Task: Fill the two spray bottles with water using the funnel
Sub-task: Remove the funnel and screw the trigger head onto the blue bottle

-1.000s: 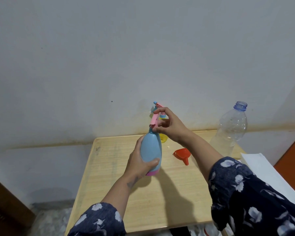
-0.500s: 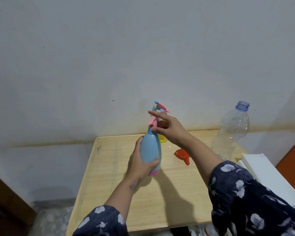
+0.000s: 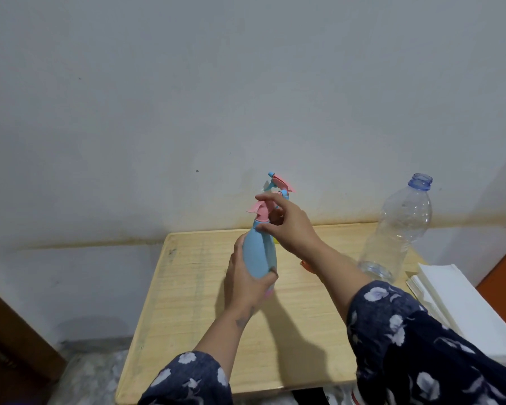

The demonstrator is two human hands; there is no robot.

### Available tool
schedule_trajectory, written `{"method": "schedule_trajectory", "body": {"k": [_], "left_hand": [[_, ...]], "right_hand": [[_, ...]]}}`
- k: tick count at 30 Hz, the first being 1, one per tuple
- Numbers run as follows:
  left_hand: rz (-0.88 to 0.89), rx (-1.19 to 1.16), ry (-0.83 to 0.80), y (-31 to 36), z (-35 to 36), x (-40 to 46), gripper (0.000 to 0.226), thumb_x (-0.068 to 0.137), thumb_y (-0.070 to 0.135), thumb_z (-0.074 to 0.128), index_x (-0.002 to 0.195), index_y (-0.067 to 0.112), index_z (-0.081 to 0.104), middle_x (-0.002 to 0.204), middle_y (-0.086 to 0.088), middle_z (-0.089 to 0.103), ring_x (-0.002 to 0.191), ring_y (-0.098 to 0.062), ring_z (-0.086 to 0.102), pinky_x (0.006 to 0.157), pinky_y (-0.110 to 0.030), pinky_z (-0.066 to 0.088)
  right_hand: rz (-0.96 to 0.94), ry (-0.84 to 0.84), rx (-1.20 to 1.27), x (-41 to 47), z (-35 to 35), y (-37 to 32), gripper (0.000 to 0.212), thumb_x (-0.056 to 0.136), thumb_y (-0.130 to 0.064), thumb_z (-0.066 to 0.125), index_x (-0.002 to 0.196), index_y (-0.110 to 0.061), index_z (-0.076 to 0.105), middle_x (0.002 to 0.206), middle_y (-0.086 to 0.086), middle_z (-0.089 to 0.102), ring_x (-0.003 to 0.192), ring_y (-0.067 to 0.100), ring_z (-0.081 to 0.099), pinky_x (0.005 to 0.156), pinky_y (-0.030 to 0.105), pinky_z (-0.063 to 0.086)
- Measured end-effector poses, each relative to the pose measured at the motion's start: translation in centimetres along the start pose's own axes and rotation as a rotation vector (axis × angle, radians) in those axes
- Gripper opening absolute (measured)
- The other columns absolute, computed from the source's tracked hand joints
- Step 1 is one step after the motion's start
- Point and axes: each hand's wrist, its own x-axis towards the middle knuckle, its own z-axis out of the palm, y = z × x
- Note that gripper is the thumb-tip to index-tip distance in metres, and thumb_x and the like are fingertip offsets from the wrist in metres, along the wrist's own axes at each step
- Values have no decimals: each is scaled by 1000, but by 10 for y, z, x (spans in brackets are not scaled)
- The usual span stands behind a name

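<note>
My left hand [image 3: 247,283] grips the body of a light-blue spray bottle [image 3: 257,252], held upright above the wooden table [image 3: 193,302]. Its pink spray head [image 3: 260,211] points left. My right hand [image 3: 288,226] pinches the neck of that bottle just under the pink head. Behind my right hand stands a second spray bottle: only its pink and blue head [image 3: 279,182] and a sliver of yellow body show. The orange funnel [image 3: 306,266] lies on the table, almost wholly hidden by my right forearm.
A clear plastic water bottle [image 3: 398,229] with a blue neck ring and no cap stands at the table's right side. A stack of white paper [image 3: 462,305] lies right of the table. A plain wall rises behind it.
The pink spray head has turned round to point left under my right hand's fingers. The blue bottle stays upright in my left hand. My forearm now covers most of the funnel.
</note>
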Motion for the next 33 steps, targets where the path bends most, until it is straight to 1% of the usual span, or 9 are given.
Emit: {"method": "schedule_trajectory", "body": {"k": [4, 8, 11, 14, 16, 20, 26, 30, 33], "left_hand": [[-12, 11, -5, 2, 3, -3, 89, 72, 31, 79, 139, 48, 24, 122, 13, 47, 103, -16, 49, 78, -32, 50], [-40, -13, -6, 5, -3, -3, 85, 74, 24, 78, 140, 44, 28, 120, 11, 49, 101, -16, 51, 50, -8, 38], [-24, -10, 8, 5, -5, -2, 85, 73, 23, 77, 138, 46, 29, 118, 9, 50, 100, -19, 53, 42, -10, 38], [-15, -28, -7, 10, -4, -5, 83, 74, 21, 76, 140, 44, 31, 120, 8, 50, 97, -18, 51, 45, -4, 40], [-25, -56, -18, 11, -3, -7, 83, 75, 18, 76, 141, 40, 31, 122, 7, 48, 98, -17, 48, 47, 1, 37], [-41, -83, -12, 8, -2, -5, 85, 75, 15, 78, 141, 41, 31, 124, 4, 49, 103, -19, 50, 47, 1, 38], [-21, -34, -10, 4, 0, -2, 88, 74, 23, 79, 142, 44, 27, 126, 9, 47, 105, -17, 49, 45, -7, 41], [-25, -36, -3, 3, 2, -1, 87, 75, 23, 79, 142, 44, 27, 125, 9, 46, 106, -17, 48, 44, -7, 41], [-13, -26, 8, 1, 2, -1, 88, 73, 23, 79, 140, 45, 27, 122, 9, 48, 103, -17, 49, 46, -9, 41]], "right_hand": [[-49, 88, -97, -2, 6, 1, 46, 77, -21, 77, 118, -27, 56, 93, -8, 56, 67, 8, 49, 62, 19, 40], [22, -20, 18, -4, 3, -2, 43, 93, -23, 57, 132, -38, 51, 109, -9, 60, 99, 8, 57, 68, 10, 42], [30, -25, 45, -2, 3, -2, 47, 91, -15, 60, 130, -40, 53, 98, -4, 67, 90, 9, 59, 68, 15, 45], [13, 25, 39, -2, 3, -2, 42, 80, -12, 71, 117, -28, 57, 84, -13, 54, 74, 11, 49, 66, 14, 43], [5, 12, 28, -3, 2, -2, 42, 80, -16, 72, 118, -27, 56, 87, -17, 53, 73, 11, 49, 62, 10, 40], [53, -81, 38, 0, -1, -1, 54, 89, -11, 54, 130, -45, 50, 106, -7, 65, 97, 7, 59, 69, 11, 44], [-33, 7, 1, -3, 4, 0, 46, 80, -13, 72, 120, -29, 56, 91, -17, 53, 70, 10, 47, 69, 21, 43], [36, -70, 51, -3, 0, -1, 48, 91, -20, 59, 132, -44, 49, 99, -15, 56, 90, 1, 54, 70, 11, 42], [40, -42, 47, -1, 1, 1, 53, 89, -15, 60, 131, -46, 49, 101, -5, 66, 93, 5, 60, 75, 18, 47]]}}
